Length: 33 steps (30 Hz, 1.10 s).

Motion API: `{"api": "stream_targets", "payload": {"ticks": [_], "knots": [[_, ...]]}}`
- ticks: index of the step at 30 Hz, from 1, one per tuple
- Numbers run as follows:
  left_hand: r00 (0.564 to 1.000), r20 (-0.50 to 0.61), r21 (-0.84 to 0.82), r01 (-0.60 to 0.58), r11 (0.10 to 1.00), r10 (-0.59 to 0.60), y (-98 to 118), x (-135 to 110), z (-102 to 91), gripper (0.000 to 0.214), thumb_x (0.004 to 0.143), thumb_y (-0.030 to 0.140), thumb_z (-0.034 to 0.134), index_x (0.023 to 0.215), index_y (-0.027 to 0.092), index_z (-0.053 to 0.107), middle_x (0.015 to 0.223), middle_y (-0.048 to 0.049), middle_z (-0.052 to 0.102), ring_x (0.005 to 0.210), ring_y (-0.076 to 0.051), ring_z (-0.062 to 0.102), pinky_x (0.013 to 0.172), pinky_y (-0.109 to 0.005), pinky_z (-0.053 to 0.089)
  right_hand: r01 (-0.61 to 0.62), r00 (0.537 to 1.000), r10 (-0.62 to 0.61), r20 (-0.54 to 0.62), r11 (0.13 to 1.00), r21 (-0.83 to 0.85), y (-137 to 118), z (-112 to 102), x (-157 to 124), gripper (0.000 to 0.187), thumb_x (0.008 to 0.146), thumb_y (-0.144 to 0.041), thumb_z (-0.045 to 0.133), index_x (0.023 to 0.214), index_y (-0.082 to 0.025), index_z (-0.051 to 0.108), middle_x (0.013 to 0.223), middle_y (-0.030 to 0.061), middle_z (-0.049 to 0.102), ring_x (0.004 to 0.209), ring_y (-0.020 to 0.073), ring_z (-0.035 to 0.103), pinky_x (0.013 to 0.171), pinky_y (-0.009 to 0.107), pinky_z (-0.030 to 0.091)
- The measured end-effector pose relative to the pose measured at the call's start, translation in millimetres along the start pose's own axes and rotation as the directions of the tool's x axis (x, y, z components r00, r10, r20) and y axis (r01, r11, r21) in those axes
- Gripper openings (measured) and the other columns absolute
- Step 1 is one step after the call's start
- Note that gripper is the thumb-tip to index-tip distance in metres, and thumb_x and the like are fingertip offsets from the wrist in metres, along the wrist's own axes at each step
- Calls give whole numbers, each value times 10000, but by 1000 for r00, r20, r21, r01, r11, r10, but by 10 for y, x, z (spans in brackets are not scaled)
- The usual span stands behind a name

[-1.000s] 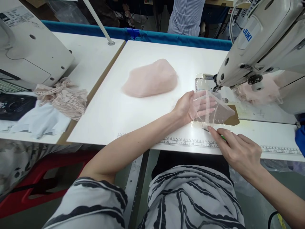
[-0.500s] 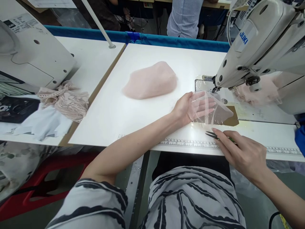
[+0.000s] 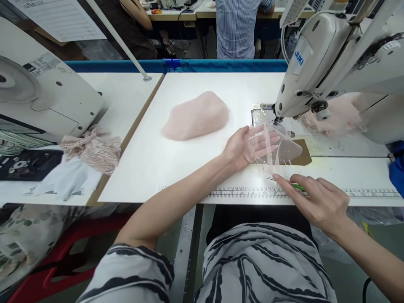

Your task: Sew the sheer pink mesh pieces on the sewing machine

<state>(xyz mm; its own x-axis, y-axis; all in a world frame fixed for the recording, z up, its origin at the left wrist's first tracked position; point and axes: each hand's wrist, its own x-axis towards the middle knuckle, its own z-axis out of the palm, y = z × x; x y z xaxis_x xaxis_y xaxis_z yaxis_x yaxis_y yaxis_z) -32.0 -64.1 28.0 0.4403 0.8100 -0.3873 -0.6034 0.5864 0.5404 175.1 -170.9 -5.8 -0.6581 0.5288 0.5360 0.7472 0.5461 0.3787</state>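
bare hands (image 3: 237, 147) (image 3: 317, 204): two; sewing machines (image 3: 47, 103) (image 3: 311, 69): two; green-handled tool (image 3: 297, 186): one; printed ruler (image 3: 249, 192): one; red seat (image 3: 94, 228): one

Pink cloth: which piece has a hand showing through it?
The sheer piece covering part of the left hand. The pink cloth on the tabletop and the pink bundle beneath the sewing machine's arm show no hand.

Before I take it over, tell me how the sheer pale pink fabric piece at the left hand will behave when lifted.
The sheer pale pink fabric piece is probably floppy, as it drapes in soft folds. It's likely very light, since the left hand shows through. It may snag easily, looking so thin.
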Motion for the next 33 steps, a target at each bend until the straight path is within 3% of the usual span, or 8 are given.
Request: {"api": "stream_targets", "payload": {"ticks": [7, 12, 21, 27, 30, 33], "knots": [[1000, 0, 2, -3, 1000, 3, 7, -16, 17, 546, 1065, 330, 189, 1390, 46, 524, 1070, -202, 746, 864, -236, 762, 786, -332, 623, 27, 998, -26, -62, 999, 26, -29, -49, 124, 532, 867, -19, 614, 1348, -244, 595, 857, -5, 756, 577, 101, 607, 554, 253, 377], [1000, -1, -6, -4, 1000, 4, 6, -9, 11, 546, 1064, 327, 188, 1403, 40, 504, 1046, -202, 750, 849, -237, 764, 782, -335, 625, -38, 999, 36, 27, 998, 59, -14, -46, 27, 540, 897, -60, 587, 1347, -360, 605, 912, -25, 766, 590, 102, 638, 534, 260, 372], [1000, -6, -5, -2, 1000, 2, 5, -12, 16, 546, 1064, 326, 188, 1423, 45, 488, 1056, -202, 748, 858, -238, 763, 787, -336, 623, -113, 993, 109, 41, 984, 137, 12, -45, 32, 577, 903, -48, 569, 1369, -389, 583, 907, -34, 767, 582, 93, 627, 520, 259, 357], [1000, -8, -22, -15, 1000, 15, 19, -13, 17, 540, 1065, 328, 199, 1426, 41, 479, 1037, -201, 750, 841, -236, 764, 762, -326, 626, -72, 997, 72, 2, 994, 80, -47, -73, 23, 560, 879, -96, 657, 1410, -220, 527, 851, 0, 741, 535, 85, 535, 494, 249, 326], [1000, -7, -30, -15, 999, 15, 21, -16, 17, 535, 1066, 333, 204, 1422, 49, 486, 1053, -196, 748, 853, -235, 763, 767, -324, 625, -178, 982, 157, 104, 955, 235, -73, -118, -15, 503, 930, -189, 630, 1419, -181, 508, 794, -8, 683, 452, 58, 418, 421, 250, 260], [1000, -14, -18, -16, 1000, 16, 18, -19, 19, 535, 1066, 341, 208, 1411, 62, 507, 1091, -194, 741, 887, -242, 760, 804, -336, 619, -312, 941, 206, 269, 837, 450, -77, -183, -19, 363, 1007, -252, 507, 1357, -181, 569, 789, -1, 640, 440, 49, 405, 415, 232, 281]]}}
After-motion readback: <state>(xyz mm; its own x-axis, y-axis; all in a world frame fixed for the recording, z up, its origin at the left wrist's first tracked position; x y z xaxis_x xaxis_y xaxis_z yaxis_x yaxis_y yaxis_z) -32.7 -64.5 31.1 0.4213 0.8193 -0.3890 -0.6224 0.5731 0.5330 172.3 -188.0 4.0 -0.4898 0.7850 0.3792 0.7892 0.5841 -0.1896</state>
